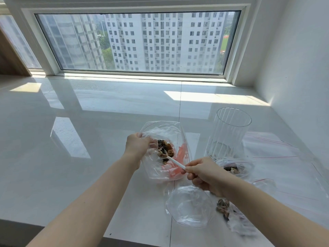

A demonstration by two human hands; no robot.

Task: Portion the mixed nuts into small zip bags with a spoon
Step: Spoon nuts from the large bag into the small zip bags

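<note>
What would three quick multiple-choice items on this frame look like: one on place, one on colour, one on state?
1. Where does the clear glass jar stand?
A. left of both hands
B. right of the big bag
C. on the windowsill

2. What colour is the spoon?
A. white
B. black
C. green

3. What is the left hand doing?
A. resting flat on the counter
B. gripping the jar
C. holding the big bag's edge

Key: 1 B, the jar stands on the counter to the right of the bag. 2 A, the handle in the right hand is white. 3 C, the fingers curl on the plastic at the bag's left side.
</note>
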